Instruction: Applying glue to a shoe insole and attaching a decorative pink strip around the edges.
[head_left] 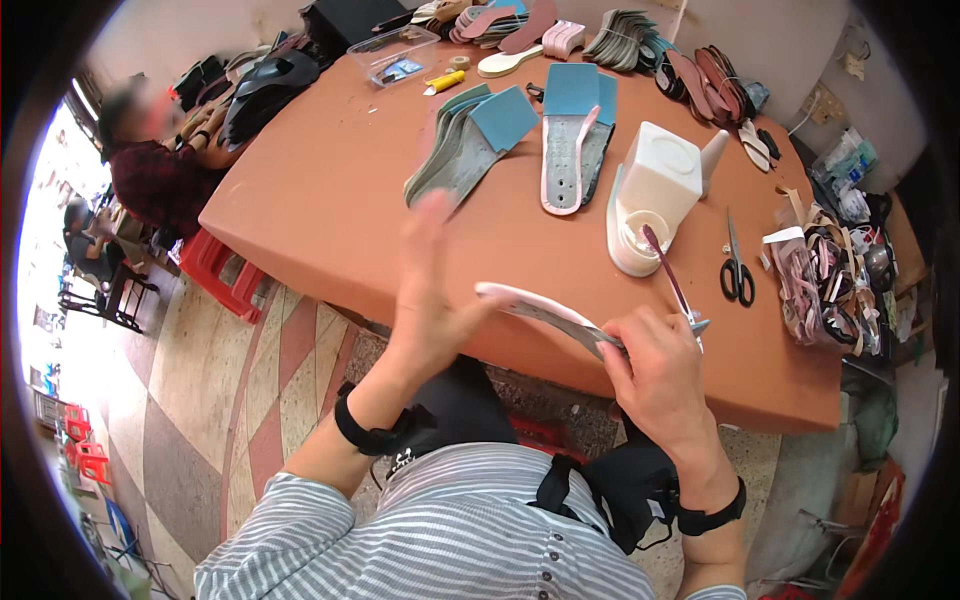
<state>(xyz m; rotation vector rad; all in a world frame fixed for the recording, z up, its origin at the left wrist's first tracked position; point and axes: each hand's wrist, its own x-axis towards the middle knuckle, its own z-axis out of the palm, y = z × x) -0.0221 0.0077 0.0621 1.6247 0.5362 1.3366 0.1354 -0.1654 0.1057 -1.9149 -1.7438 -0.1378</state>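
Observation:
My right hand [655, 362] grips one end of a curved shoe insole [545, 306] with a pink rim and grey face, held above the table's near edge. My left hand [425, 295] is open, its fingers stretched up and slightly blurred. Its thumb is close to the insole's far tip; whether it touches I cannot tell. Just beyond the right hand, a dark-red stick [668, 268] leans out of a round opening in a cut white plastic container [655, 185]. Grey insoles with blue ends lie farther back as a fanned stack [462, 150] and a flat pair [563, 165].
Black-handled scissors [737, 270] lie right of the container. Bundled straps [825, 270] crowd the table's right edge. Bundled insoles [620, 42], a clear plastic box [395, 55] and a yellow tube [445, 82] sit at the back. Another person [160, 170] sits at the left, by a red stool [222, 272].

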